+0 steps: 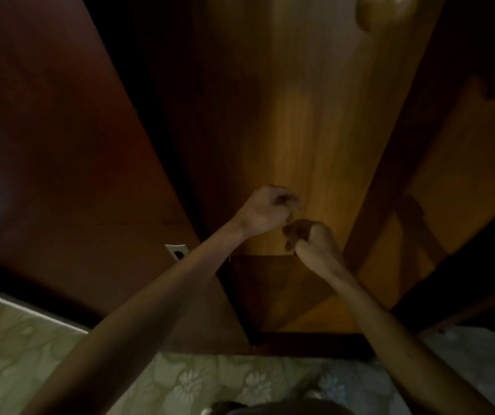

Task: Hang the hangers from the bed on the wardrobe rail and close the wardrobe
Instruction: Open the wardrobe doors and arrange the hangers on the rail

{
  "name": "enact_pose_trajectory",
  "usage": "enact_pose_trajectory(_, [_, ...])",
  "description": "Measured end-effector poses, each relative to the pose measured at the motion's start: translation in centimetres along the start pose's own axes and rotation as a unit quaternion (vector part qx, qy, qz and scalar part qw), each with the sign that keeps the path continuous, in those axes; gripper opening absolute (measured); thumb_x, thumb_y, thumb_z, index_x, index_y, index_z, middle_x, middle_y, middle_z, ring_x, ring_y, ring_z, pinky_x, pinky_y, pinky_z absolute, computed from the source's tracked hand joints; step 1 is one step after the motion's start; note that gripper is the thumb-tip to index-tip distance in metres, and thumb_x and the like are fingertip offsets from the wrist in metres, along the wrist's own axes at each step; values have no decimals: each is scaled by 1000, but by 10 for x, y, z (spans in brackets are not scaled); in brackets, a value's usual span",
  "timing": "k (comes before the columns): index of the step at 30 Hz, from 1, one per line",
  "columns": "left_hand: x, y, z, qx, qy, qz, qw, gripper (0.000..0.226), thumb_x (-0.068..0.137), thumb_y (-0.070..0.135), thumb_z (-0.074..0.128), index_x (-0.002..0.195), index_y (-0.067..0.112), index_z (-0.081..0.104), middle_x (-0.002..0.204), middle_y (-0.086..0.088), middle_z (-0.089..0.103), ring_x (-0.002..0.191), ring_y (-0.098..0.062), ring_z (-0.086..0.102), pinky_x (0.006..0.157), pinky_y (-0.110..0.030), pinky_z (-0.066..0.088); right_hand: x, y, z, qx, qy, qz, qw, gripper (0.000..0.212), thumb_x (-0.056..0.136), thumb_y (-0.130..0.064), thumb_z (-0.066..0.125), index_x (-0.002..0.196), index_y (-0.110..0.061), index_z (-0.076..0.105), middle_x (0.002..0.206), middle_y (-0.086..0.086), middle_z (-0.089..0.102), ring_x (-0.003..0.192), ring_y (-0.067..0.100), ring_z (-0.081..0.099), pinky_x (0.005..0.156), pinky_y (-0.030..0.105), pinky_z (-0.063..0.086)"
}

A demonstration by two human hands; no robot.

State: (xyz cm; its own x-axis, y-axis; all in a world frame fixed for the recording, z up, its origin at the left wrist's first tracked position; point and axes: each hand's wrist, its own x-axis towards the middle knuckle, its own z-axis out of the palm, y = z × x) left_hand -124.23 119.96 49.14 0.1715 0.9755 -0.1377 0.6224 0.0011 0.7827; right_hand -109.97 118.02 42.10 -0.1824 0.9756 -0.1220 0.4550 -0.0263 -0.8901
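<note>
Reaching forward at the wooden wardrobe door (309, 124), both bare forearms stretch out from the bottom corners of the view and meet low on the lit panel. The left hand (267, 209) is curled into a loose fist with its knuckles against the wood; whether anything sits inside the fingers cannot be told, the picture being dim and blurred. The right hand (312, 238) lies just beside it, slightly lower, fingers also curled tight, seemingly gripping something small and dark at the door's surface, though what it is cannot be made out. The two hands nearly touch.

The door's panel glows yellow-brown under a patch of light, with darker wood on either side. A rounded wooden knob (386, 10) shows near the top edge. Left of the wardrobe, a wall socket (176, 251) sits just above the left forearm. Along the bottom lies a pale green floral bedspread (198, 381). No hangers are visible anywhere, and no writing or label can be read.
</note>
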Motion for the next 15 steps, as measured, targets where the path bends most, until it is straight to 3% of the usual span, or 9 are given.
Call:
enact_pose_trajectory(3, [-30, -18, -13, 63, -17, 62, 996, 23, 103, 36, 54, 87, 24, 66, 69, 11, 66, 52, 7, 57, 51, -9, 40, -13, 12, 60, -63, -48, 9, 997, 23, 100, -28, 58, 81, -19, 70, 68, -4, 71, 58, 5, 61, 62, 23, 47])
enact_pose_trajectory(5, [-47, -32, -26, 149, -17, 122, 981, 21, 103, 32, 56, 91, 20, 69, 70, 18, 62, 56, 5, 59, 54, -12, 43, -16, 13, 101, -158, -74, -17, 985, 28, 99, -42, 53, 76, -27, 62, 68, -9, 69, 67, 6, 64, 72, 29, 52])
enact_pose_trajectory(8, [-65, -51, -46, 280, -11, 178, 943, 25, 104, 28, 54, 98, 12, 72, 70, 17, 59, 54, 3, 54, 52, -13, 42, -19, 2, 147, -183, -41, -41, 981, 34, 89, -60, 56, 67, -33, 56, 61, -16, 56, 63, 7, 58, 65, 30, 50])
enact_pose_trajectory(10, [-77, -65, -57, 369, -8, 194, 909, 27, 103, 29, 50, 99, 12, 70, 78, 8, 66, 62, -3, 58, 56, -23, 50, -27, -13, 171, -204, 4, -79, 976, 43, 85, -64, 59, 65, -27, 58, 55, -15, 52, 52, 6, 52, 55, 26, 46])
enact_pose_trajectory(12, [-85, -78, -61, 456, -10, 204, 866, 27, 103, 29, 46, 98, 13, 67, 82, 1, 64, 66, -13, 56, 56, -30, 47, -29, -23, 185, -248, 46, -101, 962, 42, 87, -58, 64, 67, -21, 59, 55, -10, 54, 48, 9, 50, 49, 26, 43])
enact_pose_trajectory(15, [-101, -90, -65, 587, -38, 228, 776, 17, 103, 21, 49, 101, 16, 65, 94, -2, 64, 73, -15, 57, 60, -31, 39, -29, -36, 197, -339, 71, -65, 936, 28, 93, -45, 59, 83, -19, 64, 74, -2, 68, 66, 16, 64, 61, 30, 52])
